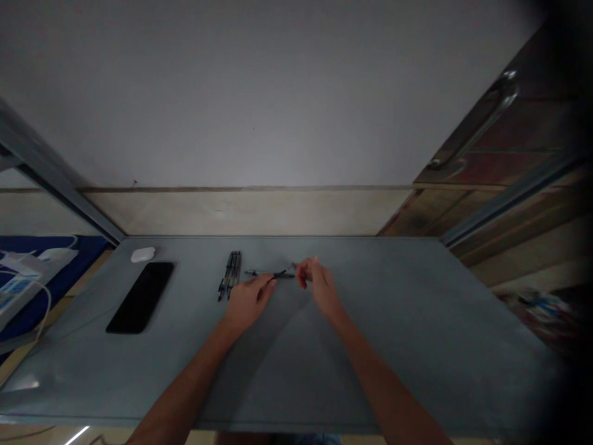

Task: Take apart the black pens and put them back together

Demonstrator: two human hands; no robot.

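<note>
My left hand is over the middle of the grey table, its thumb and fingers pinched on a slim black pen part that points up to the right. Behind and beneath it, another dark pen lies crosswise on the table, partly covered by the hand. Just to the right, my right hand is curled, fingertips together; a tiny greyish piece shows at its fingers, too small to name. Several black-and-clear pens lie side by side, left of my left hand.
A black smartphone lies on the left of the grey table, with a white earbud case behind it. Beyond the left edge are a power strip and cables. A wall rises behind the table, and metal posts stand at its back corners.
</note>
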